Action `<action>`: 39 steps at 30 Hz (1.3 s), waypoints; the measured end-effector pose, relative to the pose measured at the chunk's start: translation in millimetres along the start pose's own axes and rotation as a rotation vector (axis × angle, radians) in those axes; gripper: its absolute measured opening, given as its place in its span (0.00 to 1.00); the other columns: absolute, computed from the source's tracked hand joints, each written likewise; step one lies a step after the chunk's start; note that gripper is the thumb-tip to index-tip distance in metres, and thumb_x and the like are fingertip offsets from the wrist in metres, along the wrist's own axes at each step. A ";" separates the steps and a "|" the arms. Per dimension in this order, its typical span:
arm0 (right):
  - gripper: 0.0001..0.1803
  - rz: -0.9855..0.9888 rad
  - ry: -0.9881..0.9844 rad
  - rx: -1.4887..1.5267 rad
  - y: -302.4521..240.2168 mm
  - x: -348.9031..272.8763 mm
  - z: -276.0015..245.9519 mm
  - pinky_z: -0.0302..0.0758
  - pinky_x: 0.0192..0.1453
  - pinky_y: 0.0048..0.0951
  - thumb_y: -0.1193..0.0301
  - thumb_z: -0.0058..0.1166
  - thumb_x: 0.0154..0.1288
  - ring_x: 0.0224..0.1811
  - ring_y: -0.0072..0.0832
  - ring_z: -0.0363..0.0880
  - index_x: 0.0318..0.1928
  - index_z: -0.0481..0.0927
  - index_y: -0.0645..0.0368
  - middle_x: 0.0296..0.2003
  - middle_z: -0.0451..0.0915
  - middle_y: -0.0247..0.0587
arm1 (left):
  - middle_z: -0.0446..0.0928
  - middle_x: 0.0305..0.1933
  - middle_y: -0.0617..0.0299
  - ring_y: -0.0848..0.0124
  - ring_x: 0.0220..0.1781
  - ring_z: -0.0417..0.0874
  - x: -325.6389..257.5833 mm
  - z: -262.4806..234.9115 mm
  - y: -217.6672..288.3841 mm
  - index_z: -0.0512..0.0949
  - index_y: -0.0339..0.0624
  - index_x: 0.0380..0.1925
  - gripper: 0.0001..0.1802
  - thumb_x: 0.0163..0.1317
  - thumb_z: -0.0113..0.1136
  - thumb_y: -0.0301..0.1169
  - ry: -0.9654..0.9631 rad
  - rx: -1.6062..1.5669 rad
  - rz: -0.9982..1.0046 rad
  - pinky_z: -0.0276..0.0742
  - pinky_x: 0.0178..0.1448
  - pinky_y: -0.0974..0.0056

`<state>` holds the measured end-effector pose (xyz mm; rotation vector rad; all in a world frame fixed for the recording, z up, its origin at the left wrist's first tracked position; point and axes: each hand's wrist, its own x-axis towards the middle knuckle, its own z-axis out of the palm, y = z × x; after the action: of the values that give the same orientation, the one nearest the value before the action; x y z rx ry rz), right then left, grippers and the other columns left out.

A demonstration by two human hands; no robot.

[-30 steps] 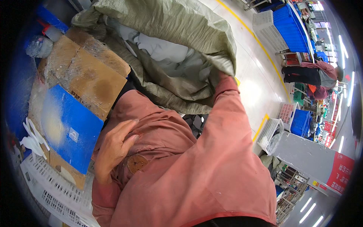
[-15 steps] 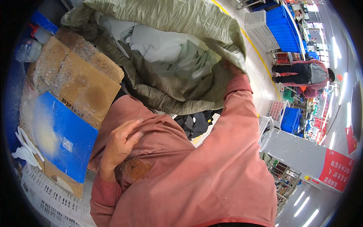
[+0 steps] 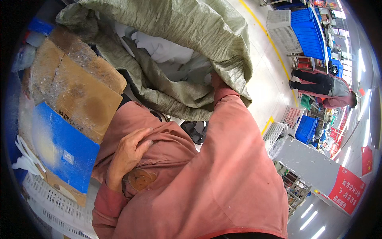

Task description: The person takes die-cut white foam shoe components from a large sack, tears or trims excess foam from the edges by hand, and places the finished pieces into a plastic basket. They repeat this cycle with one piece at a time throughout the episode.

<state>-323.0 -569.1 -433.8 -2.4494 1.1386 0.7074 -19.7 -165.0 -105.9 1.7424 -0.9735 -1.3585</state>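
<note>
A large olive woven sack [image 3: 175, 24] gapes in front of me, with white, soft-looking pieces [image 3: 167, 49] heaped inside. My right hand [image 3: 217, 81] reaches into its mouth at the right side, near the pieces. The sack's folds and shadow hide those fingers, so any grip is not visible. Across my lap lies my left hand [image 3: 129, 153], holding nothing, thumb and fingers apart on the pink work garment [image 3: 223, 175]. Just below it is a round brown patch [image 3: 141, 179].
To the left are worn brown cardboard [image 3: 83, 89], a blue panel [image 3: 65, 145], thin white strips [image 3: 28, 157] and a white plastic crate [image 3: 55, 205]. Dark pieces [image 3: 195, 129] lie below the sack. Another person [image 3: 330, 89] stands at far right near blue bins [image 3: 308, 34].
My right hand has moved left and deeper into the sack. The sack's rim has shifted and covers more of the white pieces. The left hand stays on my lap.
</note>
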 end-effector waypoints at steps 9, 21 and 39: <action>0.13 0.069 -0.012 -0.037 10.3 -17.1 -8.0 0.79 0.56 0.37 0.67 0.59 0.73 0.48 0.36 0.85 0.52 0.86 0.60 0.44 0.87 0.42 | 0.83 0.57 0.41 0.46 0.60 0.84 10.2 5.3 -6.6 0.80 0.29 0.57 0.20 0.68 0.64 0.28 -0.020 0.024 0.013 0.78 0.64 0.53; 0.14 0.196 0.125 0.452 -6.3 -206.1 -177.0 0.80 0.52 0.34 0.68 0.62 0.73 0.42 0.31 0.86 0.53 0.85 0.62 0.38 0.87 0.39 | 0.84 0.58 0.43 0.49 0.59 0.85 -11.9 -5.9 -1.5 0.80 0.31 0.59 0.21 0.67 0.65 0.26 -0.008 -0.012 0.126 0.80 0.63 0.55; 0.11 -0.285 -0.162 2.110 -340.1 -296.1 -163.8 0.88 0.35 0.35 0.66 0.55 0.80 0.31 0.33 0.89 0.56 0.75 0.54 0.33 0.87 0.44 | 0.66 0.75 0.54 0.57 0.74 0.71 -51.8 -2.8 -31.6 0.60 0.37 0.77 0.42 0.67 0.67 0.36 0.320 -1.047 0.240 0.71 0.74 0.48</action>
<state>-173.5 -261.5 -97.3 -0.6162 0.6174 -0.3958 -21.2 -104.3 -110.2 0.9419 -0.1761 -1.0690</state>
